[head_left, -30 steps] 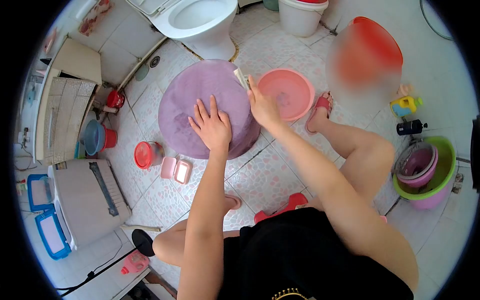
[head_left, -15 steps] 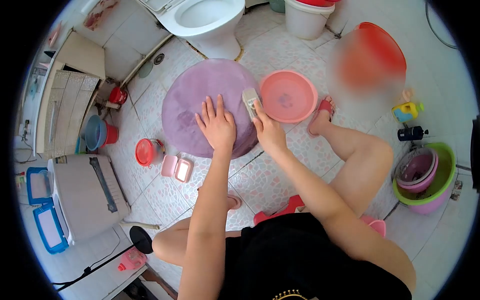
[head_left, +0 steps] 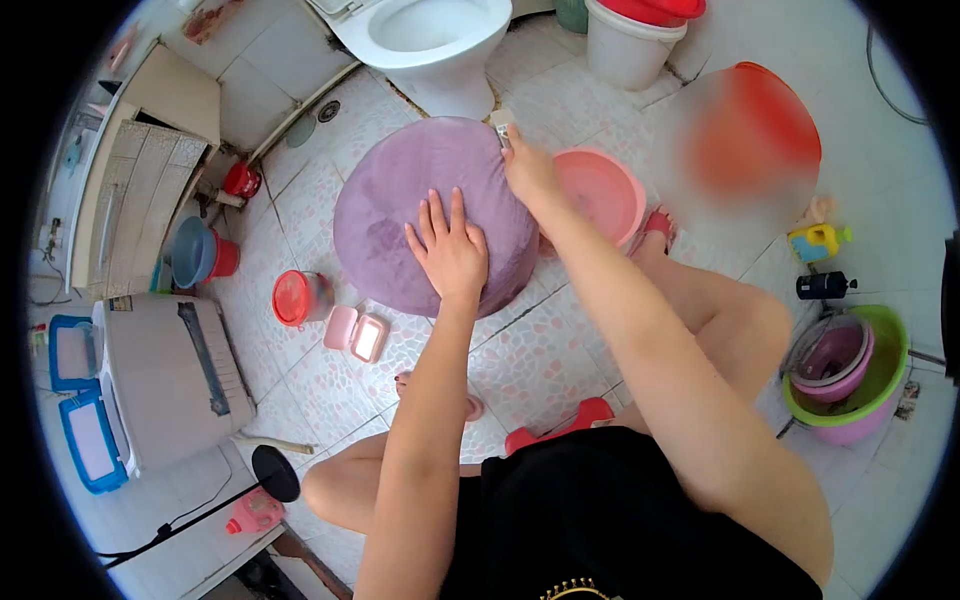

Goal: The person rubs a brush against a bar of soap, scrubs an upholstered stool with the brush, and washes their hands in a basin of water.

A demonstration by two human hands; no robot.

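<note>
A large round purple cushion (head_left: pixel 390 185) with a plush cover lies on the tiled floor in front of me. Flat on its top, with fingers spread, rests my left hand (head_left: pixel 455 258). My right hand (head_left: pixel 532 182) is closed around a pale scrub brush (head_left: pixel 502 125) at the cushion's far right edge; the fingers hide part of the handle. Just right of the cushion stands a pink basin (head_left: pixel 608 190), partly covered by my right forearm. An open pink soap box (head_left: pixel 368 338) and a red-lidded tub (head_left: pixel 292 298) sit on the floor to the near left.
A toilet (head_left: pixel 440 60) stands beyond the cushion. At the back right is a white bucket (head_left: pixel 630 50), with a red tub (head_left: pixel 795 110) nearer. Stacked basins (head_left: pixel 880 350) are at the right, a washing machine (head_left: pixel 170 390) at the left. A red stool (head_left: pixel 560 425) is beneath me.
My right hand has moved the scrub brush away from me along the cushion's right side to its far edge. My left hand stays flat on the cushion. The view has shifted slightly.
</note>
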